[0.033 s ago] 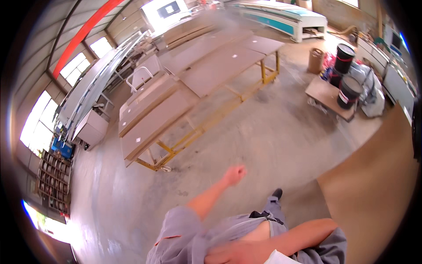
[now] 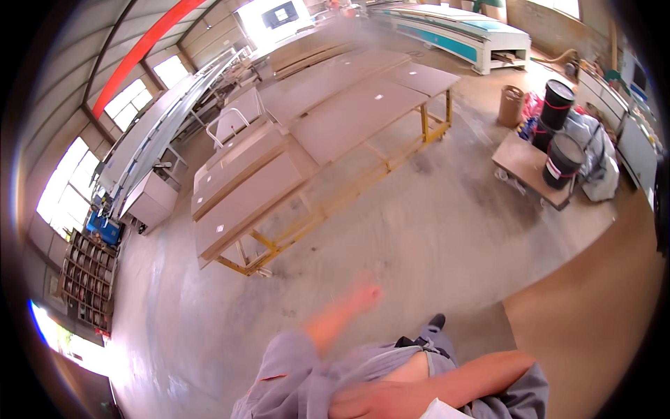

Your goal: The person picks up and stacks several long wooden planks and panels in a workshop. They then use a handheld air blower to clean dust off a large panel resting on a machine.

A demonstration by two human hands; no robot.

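Note:
My left hand (image 2: 364,296) hangs out in front of me over the floor, blurred by motion. Its rounded shape looks like a fist, and nothing shows in it. My right hand (image 2: 371,401) lies across my belly against the grey work shirt (image 2: 289,380); its back faces up and the fingers are hidden at the fabric and the picture's lower edge. The shirt is raised a little at the waist beside the right forearm. A white piece (image 2: 443,410) of something pokes out below that forearm; its kind is unclear.
Brown panels (image 2: 356,115) lie on yellow-framed tables (image 2: 426,122) ahead. At the right, a low trolley (image 2: 523,164) carries black buckets (image 2: 562,159). A large brown sheet (image 2: 593,293) rises close on my right. Further off stand a white-and-teal machine (image 2: 447,38) and a rack of spools (image 2: 87,276).
The view has tilted slightly, so the room sits a little lower and further right in the picture. My left hand has swung a little lower and to the left. My right hand stays at my belly.

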